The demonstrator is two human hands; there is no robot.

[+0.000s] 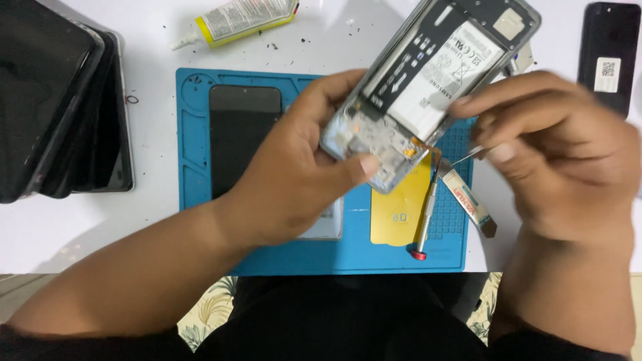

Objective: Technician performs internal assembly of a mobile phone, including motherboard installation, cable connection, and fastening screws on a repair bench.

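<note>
Opened phone (428,73), long axis tilted up-right, is clamped by left hand (301,174); a thin tool, possibly tweezers (465,158), is pinched by right hand (555,160) at its lower end.

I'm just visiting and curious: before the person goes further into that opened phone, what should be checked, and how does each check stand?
1. Left hand grips the opened silver-framed phone: ok.
2. Right hand pinches thin metal tweezers: ok.
3. Tweezer tip on the intended part: cannot tell, blurred.
4. Phone held over the blue rubber work mat: ok.
5. Slim silver screwdriver with red cap close by: ok.
6. Yellow-capped glue tube capped: cannot tell.
</note>
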